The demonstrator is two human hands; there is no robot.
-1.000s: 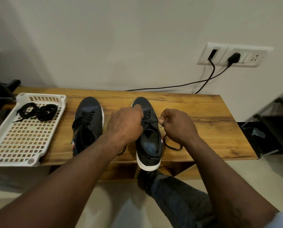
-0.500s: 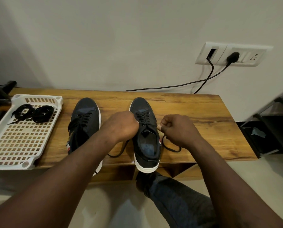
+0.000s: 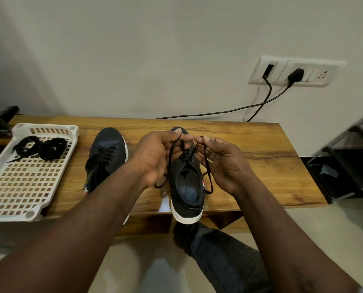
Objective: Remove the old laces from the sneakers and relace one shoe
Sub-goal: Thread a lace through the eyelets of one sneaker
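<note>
L hand (image 3: 157,157) is pinching one strand of the black lace (image 3: 208,170) btwn thumb & fingertips, palm turned toward the person. R hand (image 3: 222,161) is pinching the other strand the same way. Both are holding the ends up above the eyelets, prob. to take up slack so the crossings can be worked loose. The right-side sneaker (image 3: 187,193) is sitting on the tabletop (image 3: 265,157) right under the hands, heel overhanging the near edge, opening facing up for easy reach. The other sneaker (image 3: 110,153) is lying just left of it, laces in, looks not started yet. Far left, a white perforated tray (image 3: 1,187) is holding two coiled black laces (image 3: 39,145), out of the way.
</note>
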